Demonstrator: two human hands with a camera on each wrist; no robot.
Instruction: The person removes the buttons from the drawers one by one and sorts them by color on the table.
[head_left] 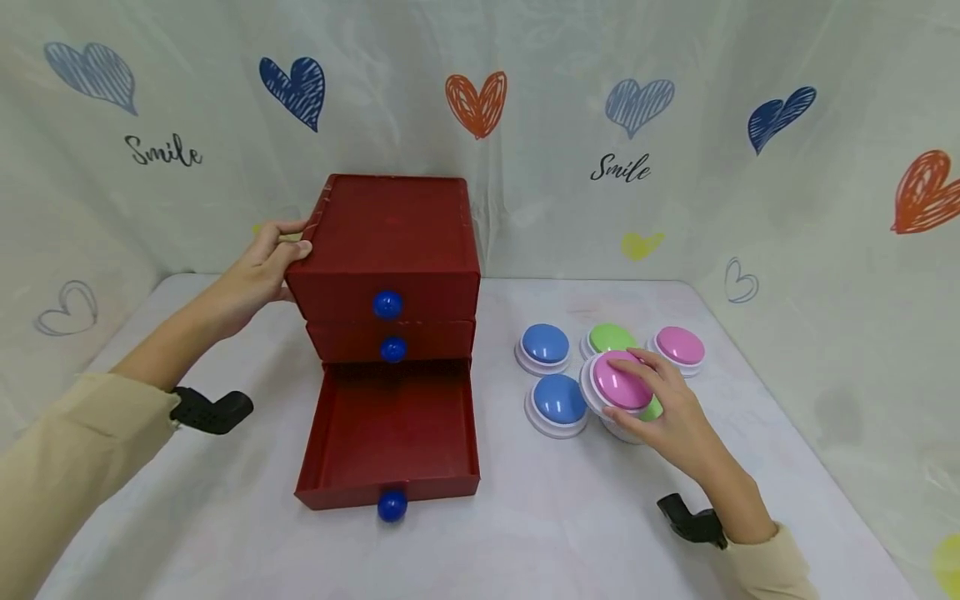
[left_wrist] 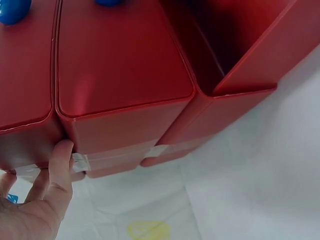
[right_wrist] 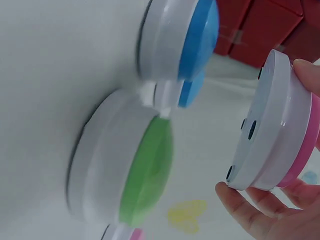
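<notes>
White surface [head_left: 570, 533], heart-print curtain w/ "Smile" behind and at sides. We see right hand [head_left: 671, 408] curled round pink button [head_left: 621, 382], lifted, tilted, above green button [right_wrist: 145, 170]; fingers on rim and dome. We judge it light, rigid plastic, smooth dome slippery; white base rim best hold. Four more buttons near: two blue, green, pink. Left hand [head_left: 262, 267] curled on top back corner of red drawer box [head_left: 390, 242], steadying it. Bottom drawer [head_left: 390, 433] pulled out; looks like light card, may slide.
</notes>
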